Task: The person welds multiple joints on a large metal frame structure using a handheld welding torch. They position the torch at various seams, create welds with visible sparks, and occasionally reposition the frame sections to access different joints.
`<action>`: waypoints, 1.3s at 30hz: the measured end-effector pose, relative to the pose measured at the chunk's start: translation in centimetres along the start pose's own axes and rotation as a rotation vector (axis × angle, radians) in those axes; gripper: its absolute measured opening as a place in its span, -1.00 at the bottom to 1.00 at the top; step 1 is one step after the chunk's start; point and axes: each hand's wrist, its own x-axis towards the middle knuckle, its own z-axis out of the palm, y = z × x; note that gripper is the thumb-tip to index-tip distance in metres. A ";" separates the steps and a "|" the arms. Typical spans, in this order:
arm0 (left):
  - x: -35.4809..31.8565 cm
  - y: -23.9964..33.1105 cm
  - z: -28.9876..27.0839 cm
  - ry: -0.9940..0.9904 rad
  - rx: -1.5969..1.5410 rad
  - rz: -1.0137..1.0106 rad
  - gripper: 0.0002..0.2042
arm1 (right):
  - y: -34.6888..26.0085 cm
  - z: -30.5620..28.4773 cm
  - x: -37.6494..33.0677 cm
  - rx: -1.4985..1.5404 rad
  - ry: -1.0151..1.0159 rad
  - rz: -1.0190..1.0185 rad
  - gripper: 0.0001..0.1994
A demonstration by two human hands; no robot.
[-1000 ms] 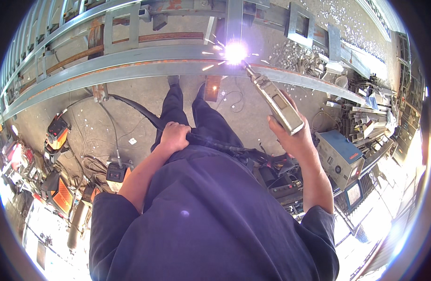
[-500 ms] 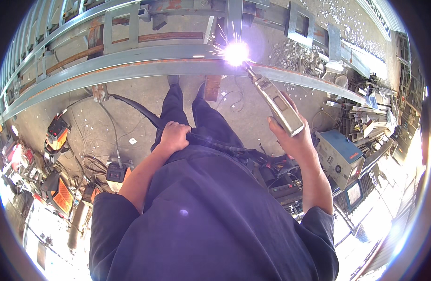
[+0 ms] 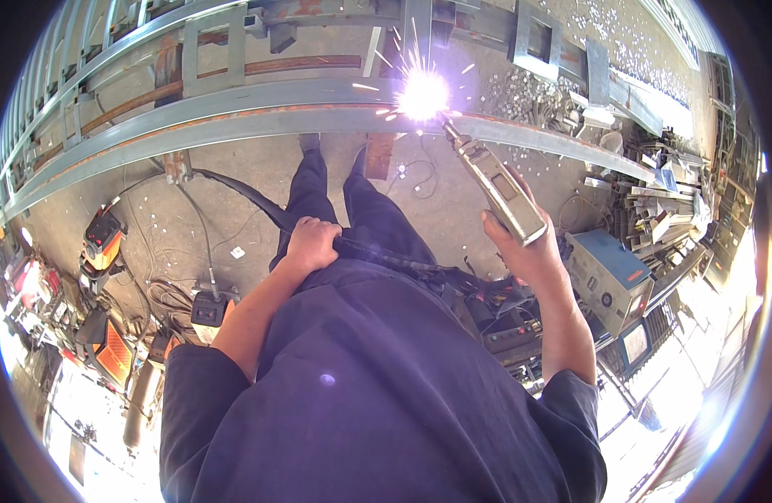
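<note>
My right hand (image 3: 527, 239) is wrapped round a boxy metallic welding gun (image 3: 505, 191), its nozzle pointing away from me. At the tip, a blinding white-violet glare with flying sparks hides the spot it meets on the long grey steel beam (image 3: 277, 109). Close to my waist, my left hand (image 3: 313, 243) is closed around a thick black cable (image 3: 245, 191). That cable comes from the left, near a rusty post, and continues across my body toward the right.
Steel frames with square openings (image 3: 537, 42) lie beyond the beam. Metal offcuts (image 3: 654, 205) are piled at right, by a blue-topped machine box (image 3: 610, 272). On the left stand orange-and-black machines (image 3: 107, 239) among loose cables. A rusty block (image 3: 380, 157) is near my feet.
The sparks spread differently, and the glare looks slightly larger. The welding gun has barely shifted; my left hand stays in place on the cable.
</note>
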 end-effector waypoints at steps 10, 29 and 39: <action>-0.2 -0.9 0.9 0.043 -0.002 0.032 -0.74 | 1.9 -0.4 -0.9 0.150 0.062 -0.072 -0.31; -0.8 -1.7 0.0 0.002 0.020 0.015 -0.73 | 0.3 1.5 1.5 0.085 0.047 -0.212 -0.30; -0.5 -1.7 -0.2 -0.015 0.012 0.004 -0.73 | -1.4 1.5 1.4 0.019 0.052 -0.190 -0.40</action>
